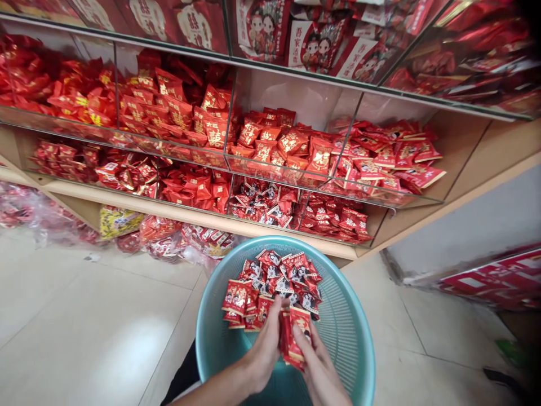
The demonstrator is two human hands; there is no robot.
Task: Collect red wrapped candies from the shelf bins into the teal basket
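Observation:
Over a teal plastic basket (355,316), my two hands hold a small stack of red candy packets (296,335) with gold edges. My left hand (262,352) presses against the stack's left side, its fingers partly hidden. On the other side, my right hand (315,361) grips the stack with the thumb across the front packet. Below and beyond the hands lies a loose heap of red packets with black-and-white pictures (291,276). More red and gold packets (236,299) sit at the left of that heap, near my left hand.
A wooden shelf unit (270,225) with clear glass dividers stands ahead, its compartments full of red packets (291,146). Plastic bags of goods (160,234) lie on the tiled floor (105,316) under it. A red printed box or panel (499,276) is at the right.

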